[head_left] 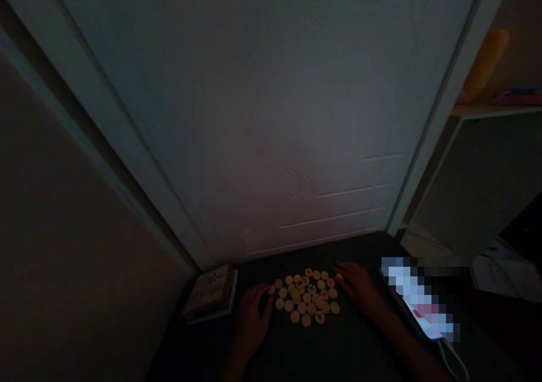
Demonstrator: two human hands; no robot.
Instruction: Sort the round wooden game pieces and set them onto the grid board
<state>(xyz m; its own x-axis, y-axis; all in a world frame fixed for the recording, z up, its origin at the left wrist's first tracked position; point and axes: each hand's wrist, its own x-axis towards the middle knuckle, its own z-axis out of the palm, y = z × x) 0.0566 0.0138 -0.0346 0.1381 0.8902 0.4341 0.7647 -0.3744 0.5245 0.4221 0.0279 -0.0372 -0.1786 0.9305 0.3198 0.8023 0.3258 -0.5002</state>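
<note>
Cropped forearms end in loosely curved fingers beside dim discs; any grip is indiscernible.

Dim, 1 glowing screen (partly pixelated)

I count about thirty round pieces between my left grip and right grip, one book pile beyond the left, one phone beyond the right.

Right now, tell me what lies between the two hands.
In the head view, round pieces, some marked, lie between the left hand and the right hand.
</note>
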